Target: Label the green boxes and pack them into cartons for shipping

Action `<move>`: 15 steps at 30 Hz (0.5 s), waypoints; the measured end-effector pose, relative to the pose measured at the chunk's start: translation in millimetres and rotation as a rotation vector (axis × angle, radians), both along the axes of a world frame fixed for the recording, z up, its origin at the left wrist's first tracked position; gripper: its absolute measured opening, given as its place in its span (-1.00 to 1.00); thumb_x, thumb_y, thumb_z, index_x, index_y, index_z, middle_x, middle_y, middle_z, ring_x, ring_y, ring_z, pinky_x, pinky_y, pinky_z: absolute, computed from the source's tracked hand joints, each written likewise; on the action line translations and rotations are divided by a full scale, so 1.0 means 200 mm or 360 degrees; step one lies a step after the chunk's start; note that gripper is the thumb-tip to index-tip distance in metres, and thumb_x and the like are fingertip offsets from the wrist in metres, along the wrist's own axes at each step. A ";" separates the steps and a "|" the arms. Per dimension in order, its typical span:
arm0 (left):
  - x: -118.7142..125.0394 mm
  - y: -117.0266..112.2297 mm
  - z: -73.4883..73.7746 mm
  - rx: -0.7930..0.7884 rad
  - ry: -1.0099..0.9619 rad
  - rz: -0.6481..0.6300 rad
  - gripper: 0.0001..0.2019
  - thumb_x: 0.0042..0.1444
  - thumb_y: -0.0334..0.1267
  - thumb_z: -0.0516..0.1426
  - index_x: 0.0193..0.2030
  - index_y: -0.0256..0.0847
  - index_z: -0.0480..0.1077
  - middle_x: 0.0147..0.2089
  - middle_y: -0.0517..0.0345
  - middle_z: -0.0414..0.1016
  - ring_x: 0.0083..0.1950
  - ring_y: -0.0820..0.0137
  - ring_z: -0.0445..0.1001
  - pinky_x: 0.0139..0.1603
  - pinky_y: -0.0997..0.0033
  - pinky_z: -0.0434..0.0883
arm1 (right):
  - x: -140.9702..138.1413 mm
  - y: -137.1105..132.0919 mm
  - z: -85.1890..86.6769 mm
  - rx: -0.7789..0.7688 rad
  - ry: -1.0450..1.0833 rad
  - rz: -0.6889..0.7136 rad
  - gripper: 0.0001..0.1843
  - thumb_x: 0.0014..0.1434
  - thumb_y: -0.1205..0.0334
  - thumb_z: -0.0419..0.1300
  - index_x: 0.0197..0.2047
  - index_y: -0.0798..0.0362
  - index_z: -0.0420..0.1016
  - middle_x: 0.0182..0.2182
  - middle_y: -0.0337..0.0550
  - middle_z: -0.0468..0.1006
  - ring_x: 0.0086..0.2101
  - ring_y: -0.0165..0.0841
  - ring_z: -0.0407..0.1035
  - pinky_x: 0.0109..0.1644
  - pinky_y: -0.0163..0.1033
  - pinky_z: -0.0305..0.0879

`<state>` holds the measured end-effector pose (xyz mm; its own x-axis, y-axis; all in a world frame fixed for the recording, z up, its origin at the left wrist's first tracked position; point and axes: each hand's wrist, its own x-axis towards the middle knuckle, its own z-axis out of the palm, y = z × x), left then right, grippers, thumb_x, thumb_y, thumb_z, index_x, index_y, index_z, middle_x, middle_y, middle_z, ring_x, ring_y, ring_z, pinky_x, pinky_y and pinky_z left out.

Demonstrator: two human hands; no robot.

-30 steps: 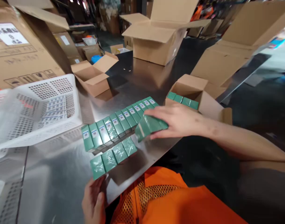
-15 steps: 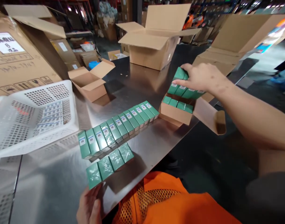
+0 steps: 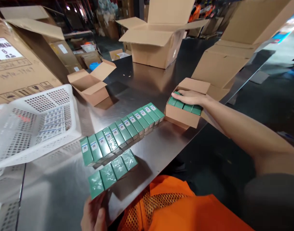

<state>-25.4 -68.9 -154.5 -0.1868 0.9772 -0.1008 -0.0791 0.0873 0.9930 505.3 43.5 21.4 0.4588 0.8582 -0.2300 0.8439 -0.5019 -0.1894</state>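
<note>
My right hand [image 3: 191, 97] is lowered into a small brown carton [image 3: 182, 116], closed over several green boxes [image 3: 192, 109] inside it. Its palm and fingers hide part of the contents. At the bottom, my left hand [image 3: 93, 214] is beside the near end of a short row of shiny green boxes [image 3: 108, 175]. Its thumb stands apart from the curved fingers, whose tips are partly hidden by the end box. Behind that row runs a longer line of slim green boxes [image 3: 122, 129] with small code labels facing up.
A white perforated basket [image 3: 75, 125] holding labelled items stands at the left on the metal table [image 3: 65, 192]. Behind it is a large marked carton [image 3: 21, 67]. A small open carton [image 3: 96, 96] and a big open carton [image 3: 149, 56] stand farther back. Cardboard flaps [image 3: 221, 64] rise at the right.
My right hand has gone down into the small carton with the green boxes it held above it. A carton flap now shows behind that hand. My left hand stays by the short row.
</note>
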 end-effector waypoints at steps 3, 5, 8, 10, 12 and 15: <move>-0.03 0.00 -0.01 -0.0028 0.0020 -0.0071 -0.46 -0.14 0.12 0.42 -0.06 -0.11 0.50 -0.06 0.05 0.66 -0.03 0.16 0.63 0.09 0.19 0.58 | -0.04 -0.02 0.04 0.0219 -0.0011 0.0154 -0.07 0.31 -0.46 -0.21 0.35 0.14 0.30 0.31 0.21 0.37 0.24 0.03 0.31 0.35 0.08 0.20; -0.01 0.00 0.01 -0.0029 0.0031 -0.0215 -0.46 -0.10 0.12 0.41 -0.05 -0.13 0.49 -0.02 -0.01 0.64 0.03 0.12 0.62 0.13 0.15 0.57 | -0.16 -0.04 0.07 0.0629 -0.0204 0.0258 0.03 0.27 -0.48 -0.13 0.40 0.28 0.21 0.26 0.36 0.37 0.25 0.10 0.28 0.35 0.13 0.18; 0.10 0.01 0.05 0.0072 0.0013 -0.0487 -0.46 0.03 0.16 0.32 0.02 -0.18 0.49 0.06 -0.10 0.60 0.15 0.08 0.57 0.23 0.07 0.52 | -0.45 -0.12 0.12 0.1081 -0.0238 0.0695 0.04 0.23 -0.53 -0.09 0.39 0.19 0.25 0.18 0.28 0.44 0.17 0.08 0.36 0.28 0.16 0.27; 0.21 0.02 0.07 0.0208 0.0032 -0.0619 -0.43 0.14 0.19 0.23 0.13 -0.18 0.45 0.18 -0.17 0.53 0.23 0.07 0.52 0.28 0.03 0.47 | -0.67 -0.20 0.12 0.1011 -0.0114 0.1180 -0.05 0.23 -0.49 -0.01 0.40 0.04 0.26 0.20 0.16 0.44 0.17 0.04 0.36 0.25 0.17 0.32; 0.31 0.03 0.08 0.0351 0.0106 -0.0741 -0.41 0.24 0.18 0.14 0.26 -0.15 0.36 0.31 -0.21 0.42 0.31 0.06 0.45 0.32 -0.01 0.43 | -0.85 -0.25 0.08 0.0830 -0.0041 0.1560 -0.06 0.19 -0.48 0.08 0.44 -0.06 0.23 0.28 0.11 0.38 0.25 0.10 0.27 0.27 0.24 0.28; 0.40 0.04 0.10 0.0485 0.0269 -0.0910 -0.37 0.30 0.16 0.08 0.39 -0.13 0.24 0.41 -0.24 0.30 0.40 0.02 0.34 0.38 -0.10 0.34 | -1.00 -0.28 -0.03 0.0550 0.0006 0.1838 0.09 0.07 -0.56 0.16 0.48 -0.07 0.17 0.36 0.14 0.30 0.31 0.20 0.17 0.24 0.31 0.23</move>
<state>54.6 -61.4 -134.9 0.3798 0.9073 0.1807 0.0550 -0.2171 0.9746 304.6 -11.8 16.3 -0.6206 0.7786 0.0930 0.7609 0.6267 -0.1681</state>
